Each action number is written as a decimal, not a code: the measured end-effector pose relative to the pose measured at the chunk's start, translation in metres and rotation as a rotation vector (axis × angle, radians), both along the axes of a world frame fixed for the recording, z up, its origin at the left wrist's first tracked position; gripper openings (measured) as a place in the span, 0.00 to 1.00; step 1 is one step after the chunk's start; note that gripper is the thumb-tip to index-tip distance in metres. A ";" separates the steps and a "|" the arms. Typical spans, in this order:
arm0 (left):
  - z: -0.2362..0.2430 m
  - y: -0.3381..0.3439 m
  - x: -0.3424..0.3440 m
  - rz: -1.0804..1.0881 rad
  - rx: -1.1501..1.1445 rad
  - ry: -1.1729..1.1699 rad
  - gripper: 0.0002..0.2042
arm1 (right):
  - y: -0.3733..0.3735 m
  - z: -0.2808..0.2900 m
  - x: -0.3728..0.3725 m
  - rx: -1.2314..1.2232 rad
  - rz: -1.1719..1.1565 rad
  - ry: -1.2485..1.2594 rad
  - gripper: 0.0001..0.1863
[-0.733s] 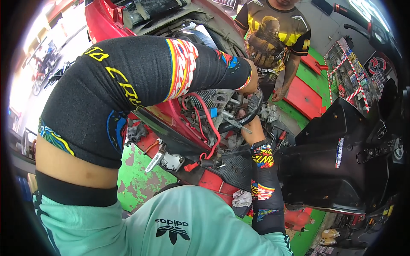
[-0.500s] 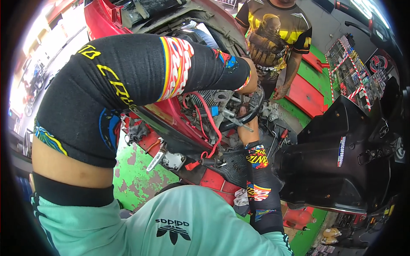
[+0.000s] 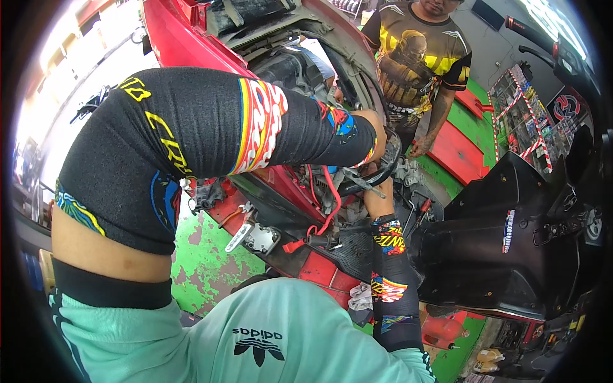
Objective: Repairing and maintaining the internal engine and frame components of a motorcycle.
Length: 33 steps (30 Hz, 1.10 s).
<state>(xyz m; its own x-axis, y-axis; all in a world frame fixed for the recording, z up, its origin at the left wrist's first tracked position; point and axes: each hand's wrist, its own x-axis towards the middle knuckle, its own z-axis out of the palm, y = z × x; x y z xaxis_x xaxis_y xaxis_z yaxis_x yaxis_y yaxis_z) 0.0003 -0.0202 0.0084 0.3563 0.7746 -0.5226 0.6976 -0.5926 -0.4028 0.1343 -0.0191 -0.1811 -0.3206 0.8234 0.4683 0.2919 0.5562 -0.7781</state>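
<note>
My left hand reaches across the red scooter body to the far side of its exposed frame. It looks curled at the black curved tube, but what lies in its fingers is hidden. Below that tube is my right hand, low among the engine parts, its fingers covered by the tube and metal pieces. A small metal lever sticks out over it. Nearby, a red hose loops down beside the body panel. My patterned black left sleeve hides much of the engine.
A person stands beyond the scooter; another hand shows by the open seat bay. A large black scooter panel fills the right. A silver metal cover, a crumpled rag and a red bottle sit around the green-and-red stand.
The view has shifted a little. My left forearm now sits lower over the engine, hiding the blue connector and the metal cylinder. Another person's hand has come into sight by the seat bay.
</note>
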 end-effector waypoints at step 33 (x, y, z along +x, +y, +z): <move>-0.016 0.045 -0.014 -0.148 0.011 0.033 0.16 | -0.004 0.021 0.000 -0.405 -0.015 0.096 0.18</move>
<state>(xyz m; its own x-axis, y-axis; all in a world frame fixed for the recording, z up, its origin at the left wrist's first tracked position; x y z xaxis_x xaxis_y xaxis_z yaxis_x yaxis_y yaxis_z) -0.0134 0.0245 -0.0075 0.4498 0.7204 -0.5279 0.5891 -0.6836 -0.4309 0.1341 -0.0228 -0.1600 -0.2776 0.9515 0.1325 0.2131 0.1955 -0.9573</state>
